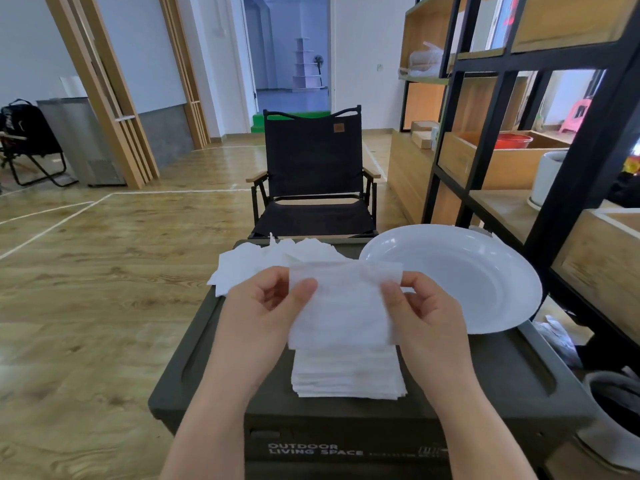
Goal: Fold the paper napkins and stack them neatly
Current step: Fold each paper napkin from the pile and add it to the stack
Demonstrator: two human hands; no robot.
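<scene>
Both hands are holding one thin white paper napkin (341,306) up above the dark green plastic box lid that is serving as the surface (512,368). The left hand (263,306) is pinching the napkin's upper left edge, its thumb lying on the front of the sheet and its fingers (273,277) curling behind. The right hand (420,306) is pinching the upper right corner in the same way, thumb in front and fingers (412,280) curled round the edge. The sheet is hanging down between them, its lower edge just over a neat stack of folded white napkins (348,375) that is sitting near the middle of the surface. A loose heap of unfolded white napkins (256,261) is lying at the far left end of the surface, partly hanging over its edge. A round white plastic plate (460,275) is resting at the far right, its rim reaching past the surface's side. A black folding fabric chair (313,174) is standing on the wooden floor beyond.
</scene>
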